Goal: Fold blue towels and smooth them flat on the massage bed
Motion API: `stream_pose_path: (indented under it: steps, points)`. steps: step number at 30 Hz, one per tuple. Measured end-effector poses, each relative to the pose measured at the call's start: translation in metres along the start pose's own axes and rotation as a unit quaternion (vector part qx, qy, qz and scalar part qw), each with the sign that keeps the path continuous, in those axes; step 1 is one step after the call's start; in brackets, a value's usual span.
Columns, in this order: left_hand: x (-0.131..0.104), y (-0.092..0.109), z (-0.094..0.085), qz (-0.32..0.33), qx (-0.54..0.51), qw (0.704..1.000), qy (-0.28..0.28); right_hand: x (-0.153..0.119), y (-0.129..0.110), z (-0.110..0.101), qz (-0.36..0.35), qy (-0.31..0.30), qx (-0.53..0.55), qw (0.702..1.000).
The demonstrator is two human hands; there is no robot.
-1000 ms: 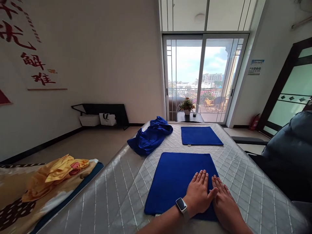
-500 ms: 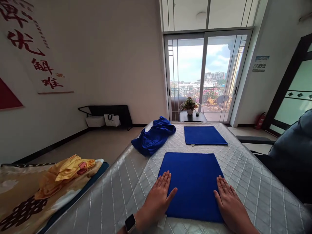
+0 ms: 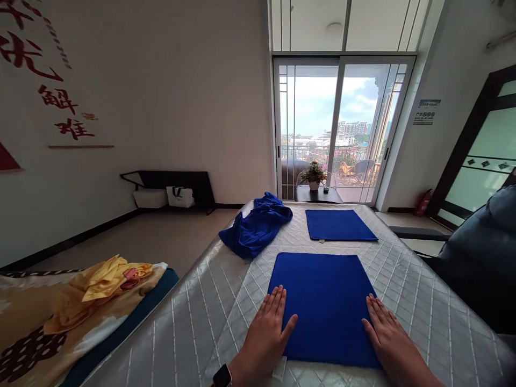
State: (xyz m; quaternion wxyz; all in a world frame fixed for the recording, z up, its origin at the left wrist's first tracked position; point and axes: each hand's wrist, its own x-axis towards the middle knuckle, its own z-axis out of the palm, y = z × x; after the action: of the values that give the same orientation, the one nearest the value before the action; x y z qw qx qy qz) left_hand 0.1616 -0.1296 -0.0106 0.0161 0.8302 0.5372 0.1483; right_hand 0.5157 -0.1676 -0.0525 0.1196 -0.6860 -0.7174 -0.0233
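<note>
A folded blue cloth (image 3: 324, 306) lies flat and square on the silver quilted cover (image 3: 189, 322) in front of me. My left hand (image 3: 268, 325) rests palm down over its left edge, fingers stretched out and thumb spread, with a dark watch on the wrist. Along the cloth's right edge, my right hand (image 3: 387, 325) also lies flat with its fingers extended. A small pale tag pokes out near the cloth's lower left corner. Farther back is a second folded blue cloth (image 3: 341, 224), and to its left sits a crumpled blue cloth (image 3: 258, 223).
At lower left, yellow fabric (image 3: 105, 285) lies on a patterned bedspread (image 3: 24, 306). Beyond the far edge stands a small black table with a potted plant (image 3: 314, 173), before glass sliding doors. A dark padded seat (image 3: 487, 236) borders the right side.
My view has shifted slightly, moving the scene a little in the frame. Both hands stay flat at the near cloth's edges, and the cloths look the same.
</note>
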Motion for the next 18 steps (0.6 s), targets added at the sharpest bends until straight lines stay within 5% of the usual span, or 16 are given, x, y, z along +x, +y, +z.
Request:
stream_pose_path:
  steps: [7, 18]
  points:
    - [-0.001, 0.002, -0.002, -0.005, -0.011, 1.000, -0.007, -0.026, 0.003, 0.007, 0.000, -0.041, 0.011, 0.999]
    - [0.003, -0.002, -0.003, -0.001, 0.018, 1.000, -0.015, -0.027, -0.006, 0.000, 0.002, -0.029, 0.023, 0.999]
